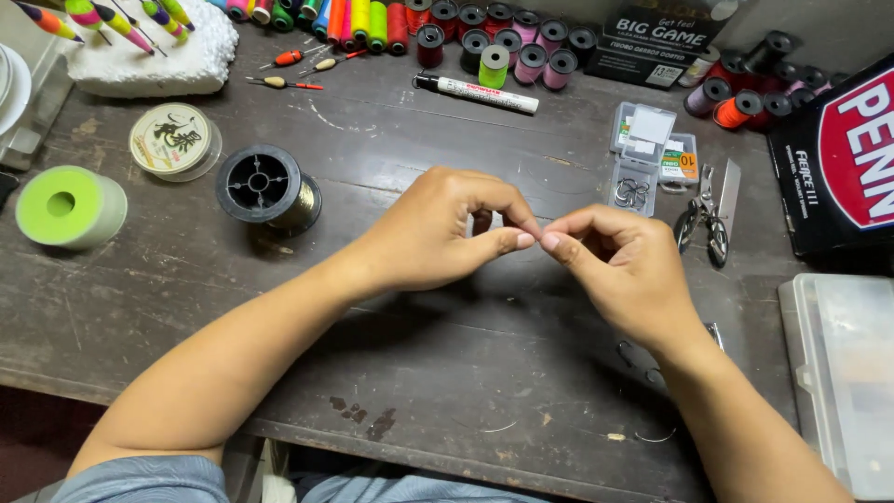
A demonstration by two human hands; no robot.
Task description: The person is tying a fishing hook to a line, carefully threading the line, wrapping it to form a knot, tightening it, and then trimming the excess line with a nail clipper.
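Note:
My left hand (438, 233) and my right hand (619, 265) meet fingertip to fingertip above the middle of a dark wooden table (447, 363). Both pinch something tiny between thumb and forefinger; it is too small to make out, perhaps thin line or a hook. A black spool of line (267, 186) lies to the left of my left hand. An open clear box with hooks (636, 172) sits just beyond my right hand, with small pliers (705, 219) beside it.
A green spool (67, 207) and a flat clear spool (174, 140) lie at left. Foam with colourful floats (154, 47), thread spools (484, 42) and a white marker (480, 93) line the back. Dark boxes (838, 158) and a clear case (843, 373) stand right.

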